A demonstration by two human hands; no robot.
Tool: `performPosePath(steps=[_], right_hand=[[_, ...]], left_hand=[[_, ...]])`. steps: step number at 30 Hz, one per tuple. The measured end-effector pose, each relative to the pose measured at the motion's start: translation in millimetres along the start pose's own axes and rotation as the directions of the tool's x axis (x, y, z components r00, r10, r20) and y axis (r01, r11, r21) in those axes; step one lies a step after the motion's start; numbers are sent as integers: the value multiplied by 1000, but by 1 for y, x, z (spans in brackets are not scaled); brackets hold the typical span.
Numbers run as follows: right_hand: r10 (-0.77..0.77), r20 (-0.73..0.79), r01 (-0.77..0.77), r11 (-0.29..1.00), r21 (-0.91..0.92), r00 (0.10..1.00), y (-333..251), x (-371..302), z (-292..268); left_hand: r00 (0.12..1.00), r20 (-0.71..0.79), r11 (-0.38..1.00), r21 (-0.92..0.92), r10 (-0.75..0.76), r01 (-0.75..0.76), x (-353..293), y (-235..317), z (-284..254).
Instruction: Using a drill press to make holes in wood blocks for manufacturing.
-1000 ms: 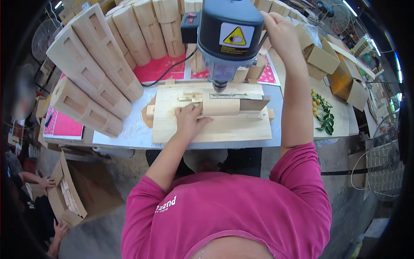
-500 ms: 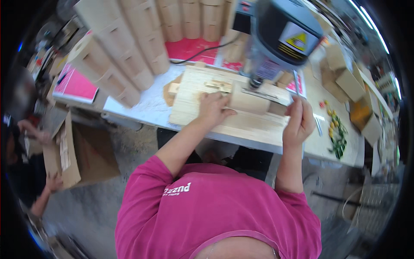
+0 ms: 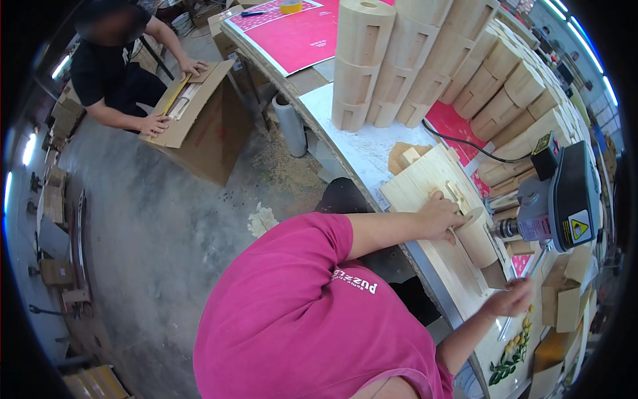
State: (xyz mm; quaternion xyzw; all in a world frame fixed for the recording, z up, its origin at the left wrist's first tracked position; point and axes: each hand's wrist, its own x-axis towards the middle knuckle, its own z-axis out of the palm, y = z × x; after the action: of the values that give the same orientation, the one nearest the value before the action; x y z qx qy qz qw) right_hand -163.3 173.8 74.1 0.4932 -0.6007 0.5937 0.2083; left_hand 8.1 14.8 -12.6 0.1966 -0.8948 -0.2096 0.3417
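A pale wooden cylinder [image 3: 473, 238] lies on its side on a flat wooden board [image 3: 415, 183] at the right. Against its far-left end is my left hand [image 3: 442, 216], fingers and thumb gripping that end. The chuck [image 3: 506, 228] of a drill press [image 3: 557, 206] sits right at the cylinder's slotted side; whether the bit is in the wood cannot be seen. Lower right, my right hand [image 3: 512, 297] is closed round the press's thin metal lever [image 3: 537, 261]. Next to it a flat brownish piece [image 3: 494, 275] stands at the cylinder's near end.
Stacked slotted wooden cylinders [image 3: 359, 66] rise behind the board, with more to the right. A black cable [image 3: 465, 141] runs to the press. Green leaves with yellow fruits [image 3: 508, 362] lie near open cartons [image 3: 565, 299]. Across the floor, another person [image 3: 109, 63] handles a cardboard box [image 3: 206, 133].
The view has swung left, bringing the other person and the box fully in. My left hand stays at the cylinder and my right hand at the lever.
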Motion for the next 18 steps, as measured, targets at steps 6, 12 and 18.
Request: performPosePath(steps=[6, 12, 18], right_hand=[[-11, 67, 38, 912, -409, 998, 8, 145, -19], [440, 94, -440, 898, -19, 893, 112, 208, -14], [419, 504, -333, 908, -255, 756, 107, 113, -70]], left_hand=[[1000, 3, 1000, -21, 1, 0, 2, -3, 6], [998, 62, 998, -51, -23, 26, 2, 3, 0], [989, 116, 981, -162, -89, 107, 15, 2, 5]])
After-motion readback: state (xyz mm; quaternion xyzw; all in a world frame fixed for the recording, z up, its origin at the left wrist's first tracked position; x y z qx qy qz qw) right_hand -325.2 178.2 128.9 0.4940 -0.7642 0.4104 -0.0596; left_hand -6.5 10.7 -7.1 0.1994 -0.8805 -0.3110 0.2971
